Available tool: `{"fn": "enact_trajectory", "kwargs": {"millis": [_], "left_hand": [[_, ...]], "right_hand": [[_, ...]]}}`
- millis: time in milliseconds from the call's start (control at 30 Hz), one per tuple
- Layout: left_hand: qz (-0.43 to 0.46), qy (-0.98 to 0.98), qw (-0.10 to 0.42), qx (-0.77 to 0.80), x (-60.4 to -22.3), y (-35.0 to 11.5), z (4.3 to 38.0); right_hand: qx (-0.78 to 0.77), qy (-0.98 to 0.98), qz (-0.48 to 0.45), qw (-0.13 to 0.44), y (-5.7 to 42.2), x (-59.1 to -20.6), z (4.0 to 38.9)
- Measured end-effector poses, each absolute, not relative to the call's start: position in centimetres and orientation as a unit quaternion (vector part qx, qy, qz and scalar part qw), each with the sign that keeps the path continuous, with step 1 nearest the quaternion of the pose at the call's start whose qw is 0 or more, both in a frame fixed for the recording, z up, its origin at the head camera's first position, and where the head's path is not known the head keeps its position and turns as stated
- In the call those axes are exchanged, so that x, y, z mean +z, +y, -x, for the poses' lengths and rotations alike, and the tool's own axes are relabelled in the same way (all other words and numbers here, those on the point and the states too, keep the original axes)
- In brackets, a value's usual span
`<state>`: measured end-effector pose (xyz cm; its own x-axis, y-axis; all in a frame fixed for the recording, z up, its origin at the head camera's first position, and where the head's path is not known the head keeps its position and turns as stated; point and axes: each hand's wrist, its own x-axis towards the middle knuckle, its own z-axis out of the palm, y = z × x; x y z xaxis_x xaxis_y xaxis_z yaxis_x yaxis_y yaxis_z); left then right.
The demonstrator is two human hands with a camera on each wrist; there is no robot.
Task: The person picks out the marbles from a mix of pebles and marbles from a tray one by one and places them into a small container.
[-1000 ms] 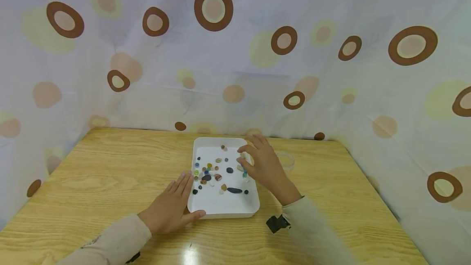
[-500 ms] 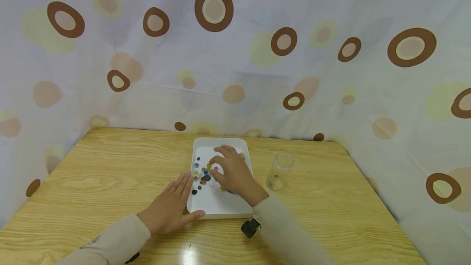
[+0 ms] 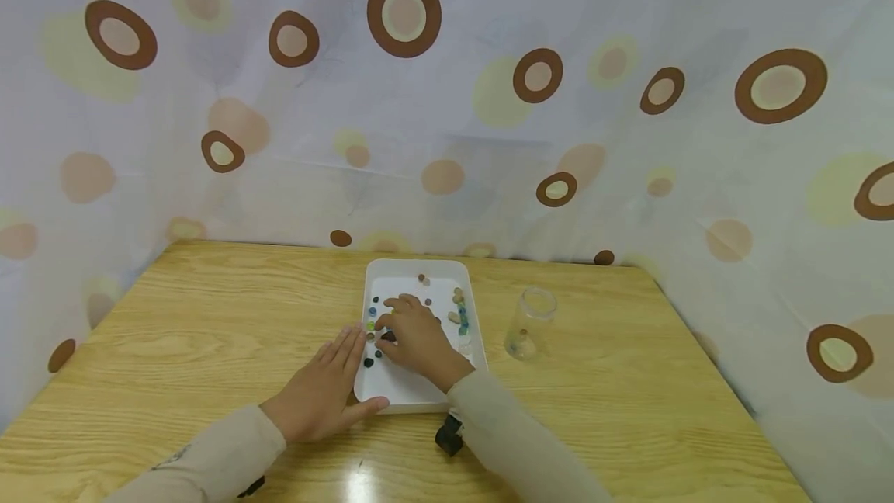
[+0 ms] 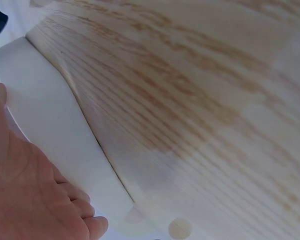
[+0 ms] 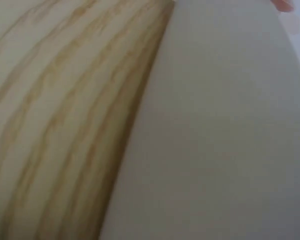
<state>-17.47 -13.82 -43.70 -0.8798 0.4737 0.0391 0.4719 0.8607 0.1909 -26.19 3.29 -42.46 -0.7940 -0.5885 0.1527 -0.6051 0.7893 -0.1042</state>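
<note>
A white rectangular tray [image 3: 412,390] with several small coloured pebbles lies on the table. My left hand [image 3: 324,390] rests along its left rim, fingers straight, thumb at the near left corner. In the left wrist view the fingers [image 4: 75,200] lie against the tray's outer wall [image 4: 55,110]. My right hand [image 3: 419,336] reaches over the tray's left half, thumb and index finger spread apart around a dark pebble [image 3: 389,337]. Beside them lie a yellow-green pebble [image 3: 371,326] and a black pebble [image 3: 368,362]. The right hand hides the middle pebbles.
Right of the tray stands a clear jar [image 3: 531,324] with a few pebbles at its bottom. A row of greenish and tan pebbles [image 3: 462,317] runs along the tray's right side. Behind the wooden table [image 3: 244,293] hangs a patterned cloth [image 3: 447,123].
My right hand has moved left from the tray's right side, over the middle, to the pebbles on the left. The jar has come into view behind it. My left hand stays put.
</note>
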Motion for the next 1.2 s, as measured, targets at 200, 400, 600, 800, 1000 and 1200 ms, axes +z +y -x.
{"fn": "enact_trajectory", "kwargs": {"millis": [200,400,600,800,1000,1200], "left_hand": [[-0.244,0.965,0.011,0.100,-43.6,-13.9,17.4],[-0.244,0.964,0.009,0.107,-43.3,-13.9,17.3],[-0.243,0.963,0.008,0.118,-43.3,-13.9,17.2],[-0.238,0.965,0.011,0.111,-43.4,-13.8,17.3],[-0.242,0.963,0.006,0.117,-43.1,-13.8,17.3],[-0.245,0.962,0.007,0.117,-43.2,-13.7,17.2]], "right_hand": [[0.072,-0.947,-0.309,0.050,2.4,-43.5,26.5],[0.079,-0.943,-0.316,0.065,2.0,-44.0,26.9],[0.086,-0.939,-0.327,0.068,1.6,-44.0,27.1],[0.074,-0.939,-0.329,0.070,1.5,-44.2,27.1],[0.076,-0.939,-0.327,0.071,1.7,-44.3,27.2],[0.077,-0.941,-0.324,0.068,1.8,-44.3,27.1]]}}
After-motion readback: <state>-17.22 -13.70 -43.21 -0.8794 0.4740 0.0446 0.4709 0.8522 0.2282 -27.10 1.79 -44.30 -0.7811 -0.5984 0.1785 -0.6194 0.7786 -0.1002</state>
